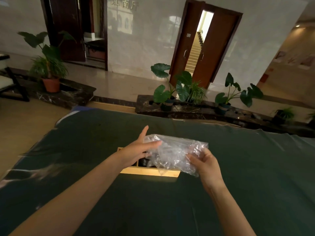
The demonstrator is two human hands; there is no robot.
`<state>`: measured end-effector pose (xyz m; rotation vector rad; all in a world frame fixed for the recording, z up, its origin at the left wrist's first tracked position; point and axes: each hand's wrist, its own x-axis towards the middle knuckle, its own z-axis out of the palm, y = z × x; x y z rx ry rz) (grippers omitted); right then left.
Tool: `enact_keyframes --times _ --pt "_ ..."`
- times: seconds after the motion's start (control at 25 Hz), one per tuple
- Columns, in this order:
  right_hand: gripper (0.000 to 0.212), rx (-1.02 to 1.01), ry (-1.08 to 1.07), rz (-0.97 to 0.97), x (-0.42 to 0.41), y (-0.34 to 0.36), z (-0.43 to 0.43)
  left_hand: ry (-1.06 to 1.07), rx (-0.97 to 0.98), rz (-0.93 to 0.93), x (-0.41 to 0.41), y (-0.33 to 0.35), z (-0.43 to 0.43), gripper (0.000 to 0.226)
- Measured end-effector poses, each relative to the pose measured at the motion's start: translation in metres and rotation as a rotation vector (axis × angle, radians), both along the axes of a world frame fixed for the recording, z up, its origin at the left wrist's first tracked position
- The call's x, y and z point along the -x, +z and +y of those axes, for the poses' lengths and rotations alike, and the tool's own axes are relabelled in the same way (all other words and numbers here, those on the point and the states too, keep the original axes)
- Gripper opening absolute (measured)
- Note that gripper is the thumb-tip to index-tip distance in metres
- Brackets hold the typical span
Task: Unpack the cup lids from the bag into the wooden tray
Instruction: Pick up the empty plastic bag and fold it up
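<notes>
A crumpled clear plastic bag hangs over the wooden tray in the middle of the table. My right hand pinches the bag's right end. My left hand touches the bag's left end with its fingers spread and only loosely bent. Dark cup lids show inside the tray under the bag; most of the tray's inside is hidden by the bag and my hands. I cannot tell whether anything is inside the bag.
A dark green cloth covers the table, whose far edge runs across the middle of the view. Beyond it stand potted plants on a dark stone ledge, and two wooden doorways in a pale wall.
</notes>
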<state>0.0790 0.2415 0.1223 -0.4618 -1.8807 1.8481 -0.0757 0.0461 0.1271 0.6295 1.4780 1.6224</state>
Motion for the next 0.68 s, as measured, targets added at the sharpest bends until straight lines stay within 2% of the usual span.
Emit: enact_keyframes --times 0.08,0.2,0.28,0.36,0.4,0.48,0.6,0.68 --pt "0.027 0.123 0.030 0.047 -0.004 0.004 -0.001 -0.019 0.010 -0.009 0.000 -0.005 0.006 0.125" --pt "0.042 0.332 0.094 0.037 -0.020 0.004 0.003 -0.168 -0.002 0.003 -0.006 -0.020 0.012 0.112" --pt "0.044 0.419 0.112 0.002 -0.031 0.001 0.006 -0.223 0.000 0.076 -0.015 -0.025 0.016 0.094" --pt "0.047 0.485 0.080 -0.021 -0.039 -0.005 0.008 -0.202 0.004 0.178 -0.023 -0.027 0.021 0.060" --pt "0.046 0.499 0.040 -0.037 -0.042 -0.008 0.009 -0.173 0.006 0.220 -0.027 -0.027 0.023 0.050" --pt "0.041 0.474 -0.034 -0.100 -0.045 -0.014 0.005 -0.079 0.015 0.258 -0.030 -0.026 0.025 0.050" --pt "0.042 0.398 0.053 -0.201 -0.042 -0.021 -0.008 0.038 0.010 0.223 -0.027 -0.026 0.024 0.055" --pt "0.048 0.416 0.051 -0.161 -0.038 -0.022 -0.013 0.062 -0.011 0.147 -0.024 -0.025 0.021 0.049"
